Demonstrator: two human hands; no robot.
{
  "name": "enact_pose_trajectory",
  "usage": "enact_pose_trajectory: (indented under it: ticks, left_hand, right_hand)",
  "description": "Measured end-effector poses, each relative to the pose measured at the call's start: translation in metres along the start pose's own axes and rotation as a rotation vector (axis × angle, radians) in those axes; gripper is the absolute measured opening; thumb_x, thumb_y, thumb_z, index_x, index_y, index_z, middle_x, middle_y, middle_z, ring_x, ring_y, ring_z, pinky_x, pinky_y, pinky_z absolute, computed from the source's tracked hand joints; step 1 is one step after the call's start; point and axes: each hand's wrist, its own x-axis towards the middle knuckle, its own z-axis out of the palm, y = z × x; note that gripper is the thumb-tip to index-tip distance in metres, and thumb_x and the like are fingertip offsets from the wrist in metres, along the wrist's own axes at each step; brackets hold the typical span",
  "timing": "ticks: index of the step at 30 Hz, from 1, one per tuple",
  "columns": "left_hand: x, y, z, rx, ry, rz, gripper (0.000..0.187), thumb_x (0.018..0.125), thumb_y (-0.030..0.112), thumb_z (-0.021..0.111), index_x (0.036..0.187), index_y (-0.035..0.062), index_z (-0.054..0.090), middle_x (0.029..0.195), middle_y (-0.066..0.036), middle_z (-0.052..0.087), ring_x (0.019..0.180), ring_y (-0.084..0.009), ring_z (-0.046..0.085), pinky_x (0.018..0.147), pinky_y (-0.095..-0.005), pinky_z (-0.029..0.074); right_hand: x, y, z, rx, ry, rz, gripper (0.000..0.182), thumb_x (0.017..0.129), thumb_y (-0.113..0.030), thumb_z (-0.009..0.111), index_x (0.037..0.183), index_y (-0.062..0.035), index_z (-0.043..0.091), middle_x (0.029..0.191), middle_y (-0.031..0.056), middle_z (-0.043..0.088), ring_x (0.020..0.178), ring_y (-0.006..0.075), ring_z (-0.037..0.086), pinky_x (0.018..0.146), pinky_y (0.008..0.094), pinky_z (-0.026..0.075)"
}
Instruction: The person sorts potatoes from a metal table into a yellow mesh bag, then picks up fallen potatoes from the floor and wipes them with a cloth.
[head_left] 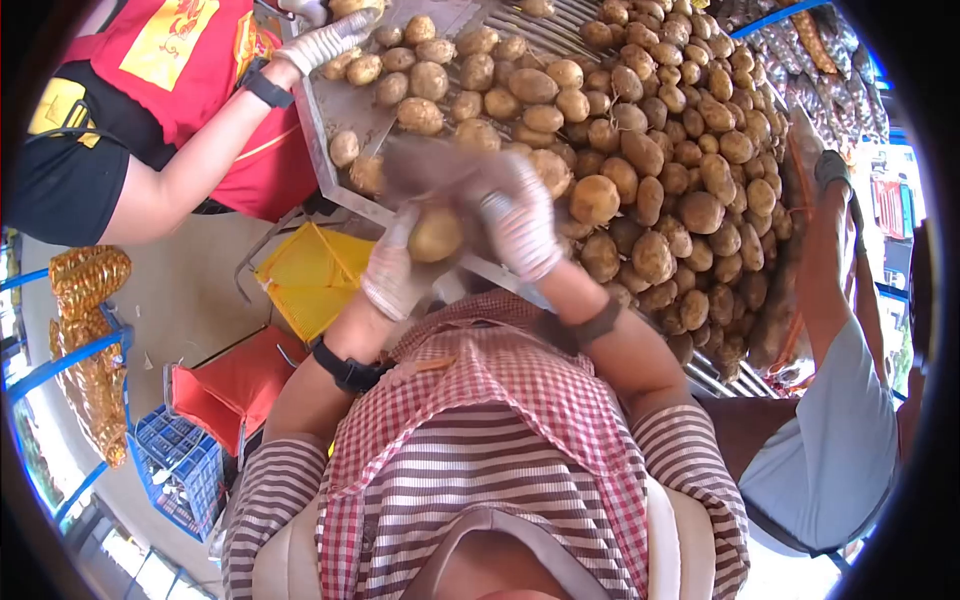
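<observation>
My left hand (391,266), in a whitish knit glove, is closed around a pale, smooth potato (436,236) in front of my chest. My right hand (524,218), in a similar glove, is smeared by motion just right of that potato. A dark brown, cloth-like thing (432,168) stretches from its fingers over the top of the potato; blur hides its exact kind. Both hands are above the near edge of a metal sorting table (318,135), with loose brown potatoes (530,86) lying just beyond them.
Potatoes heap up (700,211) on the right. A co-worker in a red apron (225,150) stands left, a gloved hand (330,38) on the table. Another person's arm (825,240) reaches in at right. Below left are yellow (312,275) and red (235,385) containers and a blue crate (178,465).
</observation>
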Motion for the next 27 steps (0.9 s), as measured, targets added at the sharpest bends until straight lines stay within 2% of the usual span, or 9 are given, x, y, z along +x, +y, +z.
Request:
enact_pose_trajectory:
  ticks: [1,2,3,4,8,11,16,21,27]
  left_hand:
    - [-0.006,0.003,-0.004,0.863,0.114,0.135,0.040,0.100,0.034,0.062,0.129,0.0085,0.057,0.121,-0.007,0.062,0.106,-0.0197,0.064,0.091,-0.0355,0.056]
    - [-0.018,-0.003,-0.023,0.870,0.122,0.137,0.040,0.100,0.034,0.062,0.129,0.0085,0.057,0.121,-0.007,0.062,0.106,-0.0197,0.064,0.091,-0.0355,0.056]
    - [-0.035,-0.022,-0.053,0.243,0.378,-0.209,0.040,0.099,0.035,0.064,0.129,0.0096,0.057,0.118,-0.007,0.063,0.102,-0.0213,0.066,0.087,-0.0363,0.058]
    - [-0.053,-0.042,-0.082,-0.412,0.589,-0.533,0.040,0.098,0.035,0.066,0.128,0.0106,0.057,0.116,-0.008,0.064,0.098,-0.0230,0.067,0.083,-0.0371,0.059]
    - [-0.105,-0.067,-0.158,-0.086,0.776,-0.609,0.041,0.098,0.035,0.066,0.131,0.0143,0.055,0.117,-0.009,0.063,0.101,-0.0207,0.065,0.078,-0.0343,0.059]
    - [-0.125,-0.096,-0.197,0.250,0.883,-0.689,0.046,0.094,0.035,0.070,0.132,0.0117,0.056,0.125,-0.013,0.063,0.110,-0.0251,0.064,0.086,-0.0390,0.057]
    - [-0.102,-0.111,-0.188,0.939,0.601,-0.612,0.055,0.090,0.029,0.073,0.136,0.0050,0.056,0.136,-0.019,0.060,0.122,-0.0315,0.060,0.104,-0.0414,0.047]
    - [0.024,-0.005,-0.019,0.599,0.178,-0.258,0.052,0.088,0.024,0.075,0.132,0.0008,0.060,0.132,-0.017,0.062,0.123,-0.0292,0.059,0.107,-0.0388,0.045]
    - [0.119,-0.055,0.081,1.132,-0.329,-0.061,0.084,0.075,0.039,0.083,0.146,0.0099,0.048,0.144,-0.021,0.050,0.133,-0.0399,0.048,0.114,-0.0459,0.040]
  right_hand:
    - [0.000,0.009,0.008,0.027,0.145,-0.056,0.028,0.089,-0.010,0.069,0.117,-0.0054,0.064,0.113,0.0100,0.066,0.102,0.0258,0.066,0.087,0.0356,0.055]
    - [0.007,-0.011,-0.045,0.760,0.143,0.434,0.029,0.095,-0.013,0.065,0.122,-0.0030,0.060,0.118,0.0089,0.065,0.106,0.0222,0.065,0.090,0.0328,0.054]
    - [0.019,0.019,-0.075,0.210,0.151,-0.081,0.036,0.098,-0.025,0.067,0.126,-0.0051,0.058,0.118,0.0094,0.064,0.109,0.0237,0.063,0.095,0.0338,0.053]
    - [0.004,-0.006,-0.106,0.719,0.445,0.354,0.041,0.101,-0.037,0.062,0.127,-0.0052,0.058,0.118,0.0088,0.063,0.109,0.0224,0.062,0.096,0.0335,0.051]
    - [-0.004,-0.120,-0.202,0.026,0.468,-0.189,0.040,0.104,-0.037,0.054,0.119,-0.0013,0.061,0.103,0.0088,0.064,0.092,0.0206,0.062,0.084,0.0369,0.053]
    - [-0.035,-0.194,-0.230,0.462,0.421,-0.247,0.036,0.099,-0.033,0.058,0.112,0.0003,0.063,0.103,0.0148,0.066,0.094,0.0246,0.064,0.083,0.0381,0.054]
    - [-0.040,-0.092,-0.325,-0.587,0.745,0.097,0.033,0.083,-0.006,0.074,0.114,0.0014,0.066,0.104,0.0059,0.067,0.094,0.0146,0.060,0.087,0.0315,0.049]
    - [-0.027,-0.116,-0.255,0.179,0.706,-0.168,0.032,0.091,-0.013,0.072,0.120,-0.0023,0.065,0.109,0.0070,0.069,0.096,0.0165,0.066,0.080,0.0321,0.056]
    - [-0.011,-0.016,-0.264,0.023,0.620,0.184,0.037,0.093,-0.020,0.074,0.124,-0.0015,0.067,0.116,0.0025,0.069,0.105,0.0111,0.062,0.096,0.0276,0.049]
